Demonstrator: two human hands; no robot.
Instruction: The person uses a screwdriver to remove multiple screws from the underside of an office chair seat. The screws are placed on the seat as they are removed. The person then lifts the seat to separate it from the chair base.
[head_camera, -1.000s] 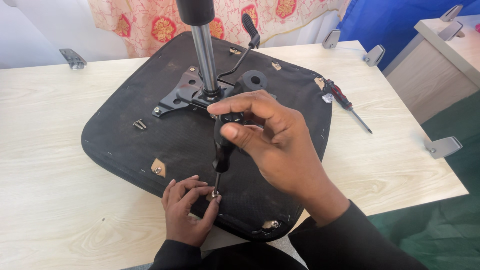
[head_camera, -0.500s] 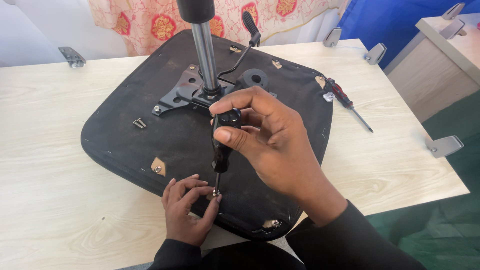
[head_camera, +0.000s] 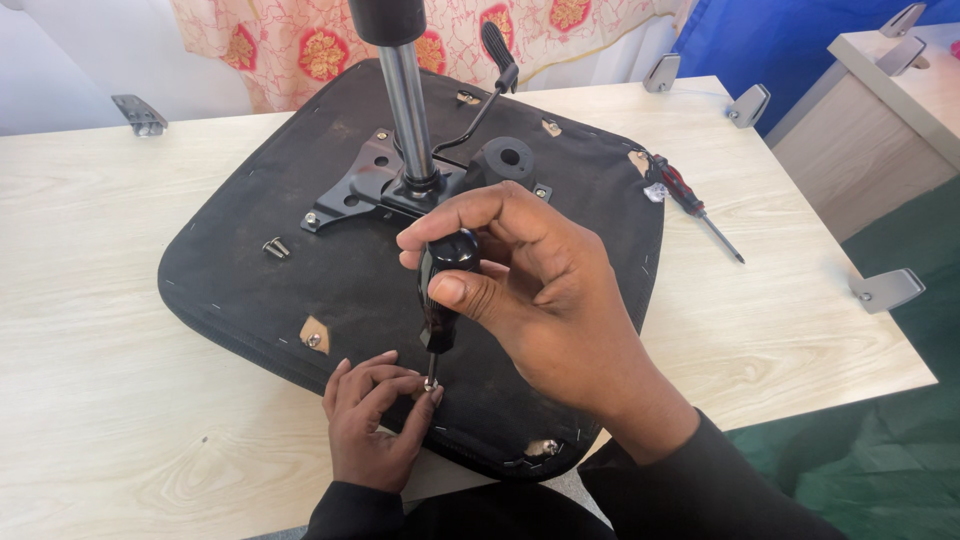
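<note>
1. The fingers (head_camera: 425, 392) of the left hand (head_camera: 372, 425) were pinched nearly closed around a small screw (head_camera: 430, 384) at the near edge of the seat, apparently to keep it upright under the tool tip.
2. The right hand (head_camera: 545, 290) was wrapped shut around the black handle of a screwdriver (head_camera: 442, 290), thumb on the side and forefinger curled over the rounded top, so the shaft stood almost vertical on that screw.
3. The upturned chair seat (head_camera: 300, 270) lay flat on the desk (head_camera: 90, 300), underside up, which left its fixing points open to reach.
4. A metal mounting plate (head_camera: 365, 190) with its gas-lift column (head_camera: 405, 110) rose from the seat's middle; two loose screws (head_camera: 274, 247) rested on the fabric to the left.
5. A second, red-handled screwdriver (head_camera: 690, 205) lay on the desk just beside the seat's right edge, within reach.
</note>
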